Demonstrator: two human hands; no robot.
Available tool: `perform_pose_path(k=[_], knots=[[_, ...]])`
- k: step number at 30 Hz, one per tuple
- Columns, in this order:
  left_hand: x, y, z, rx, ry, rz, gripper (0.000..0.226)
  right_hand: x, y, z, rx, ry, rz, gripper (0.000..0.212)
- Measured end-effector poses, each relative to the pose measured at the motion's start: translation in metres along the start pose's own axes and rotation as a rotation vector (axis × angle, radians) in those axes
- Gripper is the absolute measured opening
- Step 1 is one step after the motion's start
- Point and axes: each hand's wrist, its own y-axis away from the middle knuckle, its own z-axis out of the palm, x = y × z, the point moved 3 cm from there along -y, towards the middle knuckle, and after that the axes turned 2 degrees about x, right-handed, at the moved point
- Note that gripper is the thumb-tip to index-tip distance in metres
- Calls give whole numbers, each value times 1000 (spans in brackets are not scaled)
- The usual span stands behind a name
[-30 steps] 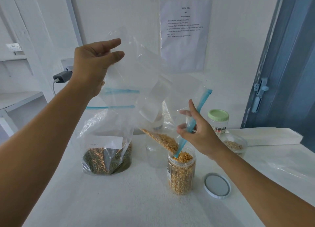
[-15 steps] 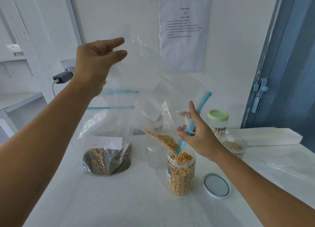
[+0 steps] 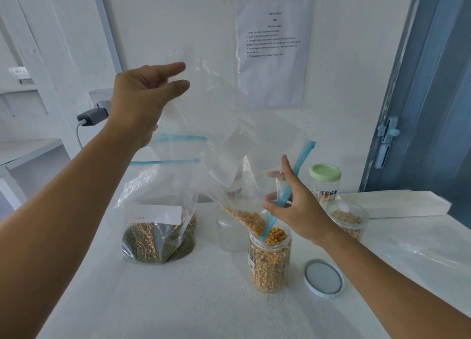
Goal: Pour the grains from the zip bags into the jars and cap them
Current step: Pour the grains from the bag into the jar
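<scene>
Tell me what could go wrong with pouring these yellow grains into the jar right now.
The jar looks heaped to its rim, so the grains left in the zip bag may spill onto the table. The bag mouth leans on the jar's rim; a tug from the right hand might tip it.

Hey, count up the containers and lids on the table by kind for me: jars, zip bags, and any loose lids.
Jars: 4 (corn jar, empty jar, green-capped jar, grain jar at right)
Zip bags: 2 (tilted zip bag held by the left hand and right hand, standing bag of dark grains)
Loose lids: 1 (white lid)
Total: 7
</scene>
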Motion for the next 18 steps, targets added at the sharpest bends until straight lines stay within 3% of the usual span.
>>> perform_pose_path(k=[7,18], knots=[[-1,3,1,-10,-39,-11,39,2,1,2,-6,-14,20,115],[3,-1,-1,-18,-47,64,38,-5,-2,2,15,39,-8,98]])
